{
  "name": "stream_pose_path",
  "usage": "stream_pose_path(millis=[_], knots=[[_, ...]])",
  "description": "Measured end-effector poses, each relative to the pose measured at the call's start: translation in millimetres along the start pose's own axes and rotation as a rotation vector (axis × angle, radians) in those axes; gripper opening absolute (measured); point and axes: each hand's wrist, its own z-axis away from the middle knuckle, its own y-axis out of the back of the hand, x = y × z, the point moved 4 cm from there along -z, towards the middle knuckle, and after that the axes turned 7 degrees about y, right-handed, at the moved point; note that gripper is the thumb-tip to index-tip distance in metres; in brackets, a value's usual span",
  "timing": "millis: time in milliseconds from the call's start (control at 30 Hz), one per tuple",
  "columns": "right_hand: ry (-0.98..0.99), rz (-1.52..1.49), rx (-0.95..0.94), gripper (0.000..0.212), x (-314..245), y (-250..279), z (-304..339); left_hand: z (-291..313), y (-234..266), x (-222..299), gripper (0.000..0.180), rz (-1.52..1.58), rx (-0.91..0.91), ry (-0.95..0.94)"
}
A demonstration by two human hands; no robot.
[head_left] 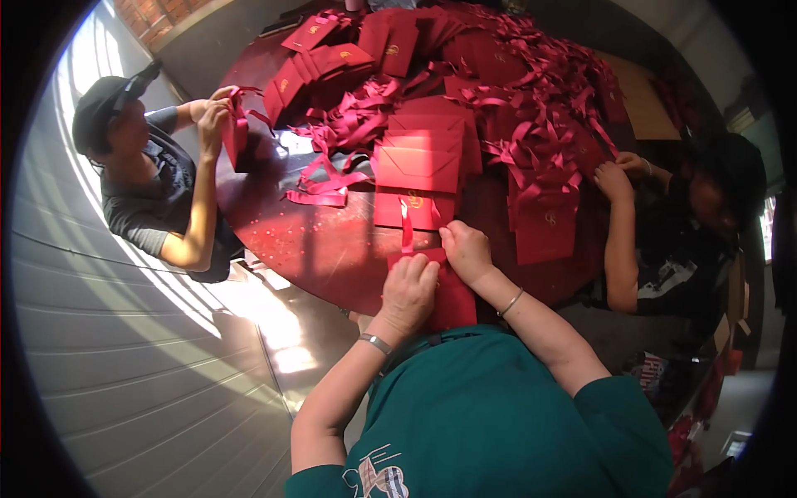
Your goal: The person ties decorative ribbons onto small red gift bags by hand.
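Note:
A red paper gift bag (455,305) is held upright against the table's near edge, close to my body. My left hand (408,290) is closed on its upper left part, fingers bent together. From beside those fingertips a pink-red ribbon (407,228) rises over the bag lying just beyond. My right hand (467,251) is at the bag's upper right corner with fingers curled in a pinch; what lies between them is hidden. Straight ahead, a row of overlapping red bags (418,162) lies flat, the nearest bag (390,210) showing a gold emblem.
On the round dark red table (282,228) are heaps of ribbon (357,112) and more bags (544,220). A co-worker (158,178) at the left holds a red bag (236,133). Another person (689,207) at the right handles ribbon. Cardboard (639,100) lies at the far right.

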Motion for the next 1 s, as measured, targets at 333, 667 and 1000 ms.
stream_pose_path(millis=[333,667,1000], knots=[[-0.141,-0.245,0.027,0.029,16,2,-8,-32,-24,-45,0.013,0.276,-0.262,0.418],[-0.518,-0.584,0.169,0.025,59,-17,3,-34,-21,-37,0.012,0.379,-0.257,0.506],[-0.34,-1.266,-0.528,0.054,-5,37,41,-30,7,-54,0.01,0.427,-0.016,0.593]])
